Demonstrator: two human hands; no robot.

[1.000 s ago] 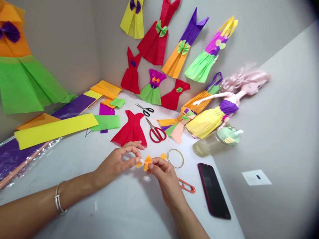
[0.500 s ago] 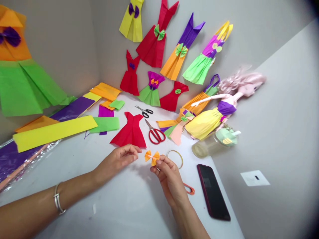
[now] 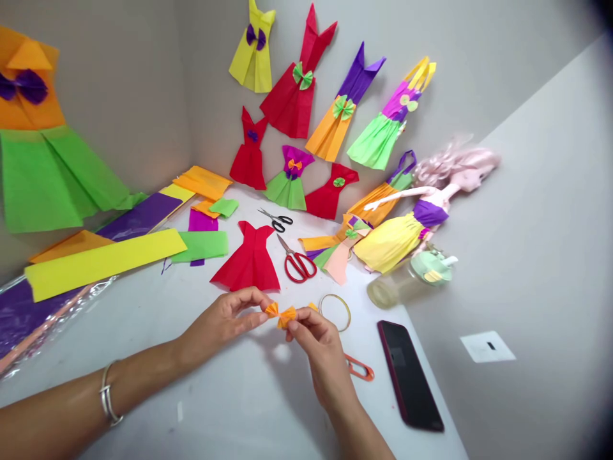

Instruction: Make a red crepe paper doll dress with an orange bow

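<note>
A small orange paper bow point(image 3: 280, 315) is held up between my two hands, just below a red paper dress point(image 3: 249, 259) on the white table. My left hand point(image 3: 235, 314) pinches the bow's left loop between thumb and fingers. The right loop is pinched in my right hand point(image 3: 318, 338). Red-handled scissors point(image 3: 297, 263) and black-handled scissors point(image 3: 278, 220) lie open beyond the hands. A gold ring point(image 3: 350, 313) and an orange cutter point(image 3: 360, 368) are beside my right hand.
Strips of yellow point(image 3: 105, 262), green and purple paper cover the left side. Several paper dresses hang on the wall. A doll point(image 3: 431, 211) in a yellow skirt, a lidded jar point(image 3: 390, 284) and a phone point(image 3: 410, 375) are at the right. The table's right edge borders the wall.
My left hand has come to the bow and taken hold of its left loop. The bow and my right hand have shifted slightly left and down. The view has tilted a little.
</note>
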